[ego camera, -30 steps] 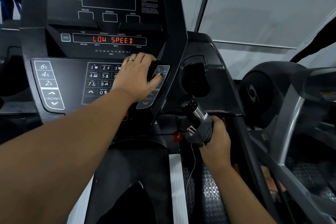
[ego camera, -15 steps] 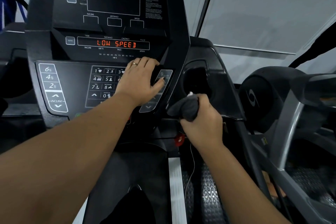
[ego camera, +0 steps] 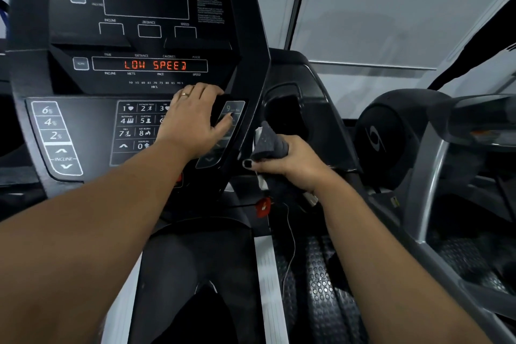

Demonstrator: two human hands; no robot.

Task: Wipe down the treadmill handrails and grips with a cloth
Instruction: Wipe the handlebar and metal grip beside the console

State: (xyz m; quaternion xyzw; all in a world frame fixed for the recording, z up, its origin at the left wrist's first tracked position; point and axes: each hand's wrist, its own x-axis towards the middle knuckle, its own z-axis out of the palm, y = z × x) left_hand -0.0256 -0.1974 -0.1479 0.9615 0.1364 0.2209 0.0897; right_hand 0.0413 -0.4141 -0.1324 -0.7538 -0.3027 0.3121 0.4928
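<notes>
incline keys (ego camera: 54, 137): far left of the console, nothing touching them.
number keypad (ego camera: 134, 127): its right columns are covered by the left hand.
readout (ego camera: 150, 65): reads LOW SPEED in red, above the keypad.
left hand (ego camera: 192, 117): fingers bent over a dark knob (ego camera: 220, 109) in front of the speed keys, thumb lying alongside. We cannot tell what the knob is. Ring on one finger.
red safety key (ego camera: 262, 205): below the console, thin cord hanging from it.
cloth (ego camera: 266, 142): dark grey, bunched. It sticks up and to the left out of the right fist, and a tail with a white tag hangs below the wrist.
right hand (ego camera: 290, 160): fist closed tight round the cloth, thumb tip pointing left.
grip: hidden inside the cloth and fist. We judge it is wrapped there, just right of the console edge.
key relation: the wrapped bundle's long axis tilts from lower right up to upper left, toward the console. The right hand is already on it; the left is close but busy.
next move (our guess): slide or twist the fist along that axis.
cup pocket (ego camera: 284, 117): dark recess just behind the cloth.
neighbouring machine (ego camera: 391, 134): right side, well apart.
</notes>
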